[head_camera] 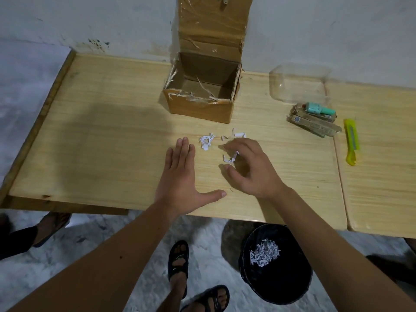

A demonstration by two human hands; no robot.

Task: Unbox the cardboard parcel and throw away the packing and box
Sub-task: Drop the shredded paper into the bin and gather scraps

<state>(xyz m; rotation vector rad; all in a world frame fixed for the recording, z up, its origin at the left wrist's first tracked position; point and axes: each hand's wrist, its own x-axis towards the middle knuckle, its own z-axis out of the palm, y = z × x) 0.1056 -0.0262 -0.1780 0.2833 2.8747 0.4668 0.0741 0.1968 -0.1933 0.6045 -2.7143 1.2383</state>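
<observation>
I read this as the clean-up step: the cardboard box (pixel 200 91) stands open and looks emptied toward the far edge of the desk (pixel 101 136), its lid flap leaning up against the wall, and what is left of the packing is a small scatter of white paper shreds (pixel 207 141) on the desk just in front of it. My left hand (pixel 180 174) lies flat and open on the wood, fingers together and thumb spread, just left of the shreds, like a stop to sweep against. My right hand (pixel 247 167) hovers curled over the right-hand shreds, its grip narrowing around a few strips; I cannot tell whether any are actually pinched yet.

The next move, as I judge it, calls for raking the loose bits together against the left palm, lifting them in one pinch, and carrying them over the near edge to the black bin (pixel 275 264) on the floor below, which already holds a heap of the same shreds. The box itself is not yet thrown away.

The desk is pale wood grain with a raised lip along its left edge. Near the right edge lie a clear plastic shell (pixel 299 84), a teal item on flat card packets (pixel 315 118) and a yellow-green cutter (pixel 351 143). The wall behind is scuffed white plaster, the floor mottled grey, with sandalled feet (pixel 180 266) beside the bin
</observation>
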